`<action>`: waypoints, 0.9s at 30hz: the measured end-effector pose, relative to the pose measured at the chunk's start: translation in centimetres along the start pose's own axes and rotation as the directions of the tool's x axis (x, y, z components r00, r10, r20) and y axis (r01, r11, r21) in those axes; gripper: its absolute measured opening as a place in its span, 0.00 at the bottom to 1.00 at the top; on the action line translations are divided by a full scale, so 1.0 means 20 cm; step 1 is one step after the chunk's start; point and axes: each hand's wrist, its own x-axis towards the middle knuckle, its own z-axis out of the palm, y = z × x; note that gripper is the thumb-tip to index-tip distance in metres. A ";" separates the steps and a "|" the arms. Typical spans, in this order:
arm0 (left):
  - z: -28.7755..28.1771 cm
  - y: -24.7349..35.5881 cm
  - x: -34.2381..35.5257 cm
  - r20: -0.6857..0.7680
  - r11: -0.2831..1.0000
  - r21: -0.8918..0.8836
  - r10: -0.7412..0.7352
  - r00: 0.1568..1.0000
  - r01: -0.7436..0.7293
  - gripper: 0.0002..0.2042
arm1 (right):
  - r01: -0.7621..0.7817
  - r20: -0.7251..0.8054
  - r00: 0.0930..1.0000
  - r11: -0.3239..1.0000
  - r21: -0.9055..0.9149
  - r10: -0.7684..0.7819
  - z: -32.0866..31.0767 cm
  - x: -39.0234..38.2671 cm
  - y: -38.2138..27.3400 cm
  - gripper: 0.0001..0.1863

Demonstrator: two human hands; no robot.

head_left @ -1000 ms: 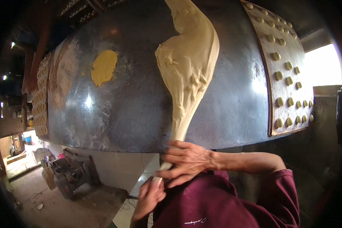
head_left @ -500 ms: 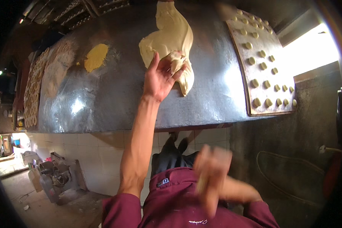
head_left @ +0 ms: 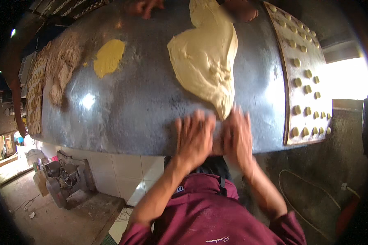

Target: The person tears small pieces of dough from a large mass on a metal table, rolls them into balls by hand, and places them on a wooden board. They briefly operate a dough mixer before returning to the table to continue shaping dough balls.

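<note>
My left hand [head_left: 194,139] lies near the front edge of the dark metal table [head_left: 143,102], fingers spread and pointing forward. My right hand [head_left: 237,139] is beside it, fingers extended and blurred by motion, close to the dough's tapered end. Whatever is beneath my palms is hidden. A large pale dough mass [head_left: 204,61] stretches from the far edge down toward both hands. To the left lie a flat yellow patch of soft paste [head_left: 108,59] and a crumbly floury patch [head_left: 61,69].
A board [head_left: 290,98] holds small dough rounds at right; another tray [head_left: 37,96] holds shaped pieces at left. Another person's hands [head_left: 147,8] reach in at the far edge, with a blurred one [head_left: 241,10] right of the dough. A metal machine [head_left: 63,179] stands on the floor.
My left hand has drawn back from the dough and my right has risen to the table's edge. The dough's long strand now lies shortened on the table. Another person's hands have appeared opposite.
</note>
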 end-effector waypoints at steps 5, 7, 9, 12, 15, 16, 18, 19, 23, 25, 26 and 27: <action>-0.15 -0.20 -0.01 0.107 0.990 0.114 -0.095 0.990 0.083 0.07 | 0.042 0.235 0.968 0.861 -0.507 0.091 -0.17 0.05 0.15 0.28; -0.10 -0.21 0.15 -0.010 0.982 0.066 -0.177 0.984 0.178 0.07 | -0.157 0.126 0.973 0.953 -0.260 0.194 -0.15 0.22 0.06 0.28; -0.07 -0.12 0.08 0.070 0.997 -0.002 -0.080 0.994 0.080 0.07 | -0.149 0.062 0.987 0.988 -0.037 0.151 -0.11 0.19 0.04 0.25; -0.15 -0.11 -0.06 0.149 1.000 -0.009 0.028 0.988 -0.027 0.07 | -0.036 0.238 0.970 0.999 -0.032 0.043 -0.20 0.07 0.07 0.27; -0.16 -0.23 0.04 0.172 0.991 0.129 -0.070 0.983 0.048 0.07 | -0.007 0.050 0.999 0.968 -0.249 0.020 -0.22 0.21 0.23 0.29; -0.14 -0.24 0.11 0.087 0.978 0.188 -0.111 0.990 0.093 0.07 | -0.117 0.007 0.993 0.972 -0.202 0.121 -0.19 0.28 0.21 0.29; -0.12 -0.15 0.14 0.136 0.996 0.044 -0.083 0.987 0.078 0.06 | -0.143 -0.082 0.987 0.989 -0.038 0.139 -0.11 0.25 0.14 0.30; -0.12 -0.12 0.10 0.193 0.999 -0.007 -0.051 0.980 0.053 0.06 | -0.059 -0.050 0.997 0.998 0.024 0.060 -0.09 0.18 0.15 0.29; -0.19 -0.22 0.01 0.258 0.998 0.060 0.005 0.966 -0.021 0.06 | 0.130 0.020 0.991 0.985 -0.114 -0.129 -0.16 0.11 0.29 0.23; -0.15 -0.26 0.13 0.144 0.991 0.131 -0.038 0.989 0.019 0.05 | -0.016 0.008 1.000 0.990 -0.143 0.017 -0.17 0.26 0.29 0.26; -0.13 -0.27 0.17 0.056 0.982 0.175 -0.087 0.995 0.076 0.05 | -0.093 -0.061 0.995 0.983 -0.158 0.085 -0.14 0.33 0.26 0.29; -0.13 -0.24 0.17 0.122 0.994 0.097 -0.062 0.991 0.050 0.05 | -0.068 -0.057 0.996 0.994 -0.089 0.063 -0.11 0.32 0.22 0.30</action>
